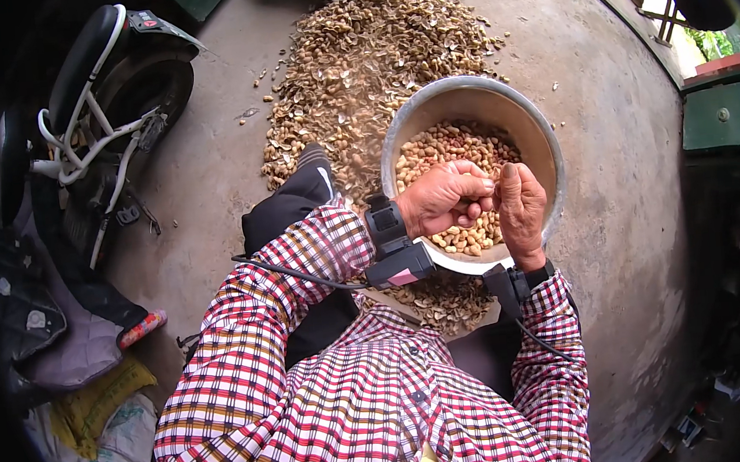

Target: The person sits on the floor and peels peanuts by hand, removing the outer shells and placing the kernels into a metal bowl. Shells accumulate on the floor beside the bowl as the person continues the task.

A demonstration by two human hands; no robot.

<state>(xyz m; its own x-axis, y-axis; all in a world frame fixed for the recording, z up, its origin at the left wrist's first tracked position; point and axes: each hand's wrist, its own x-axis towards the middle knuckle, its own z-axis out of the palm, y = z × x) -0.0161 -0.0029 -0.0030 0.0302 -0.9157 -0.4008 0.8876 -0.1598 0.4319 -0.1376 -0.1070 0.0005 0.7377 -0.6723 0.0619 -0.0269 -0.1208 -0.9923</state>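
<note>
Over a round metal basin (548, 141), my two hands meet with their fingertips close together. My left hand (443, 198) is closed, its thumb and fingers curled in a pinch. Facing it, my right hand (522, 211) pinches too, thumb raised. Whatever is between the fingers is too small and covered to make out. Unshelled peanuts (466, 238) lie in the near part of the basin, below my hands. Reddish shelled kernels show among the peanuts (468, 141) farther back. Both wrists wear black strapped devices with cables.
A wide heap of peanut shells (347, 66) spreads beyond the basin, with more shells (447, 303) between my legs. My shoe (315, 161) rests beside the heap. At left stands a two-wheeler (85, 141); sacks (103, 404) lie lower left. Someone sits on a stool (667, 25) at far right.
</note>
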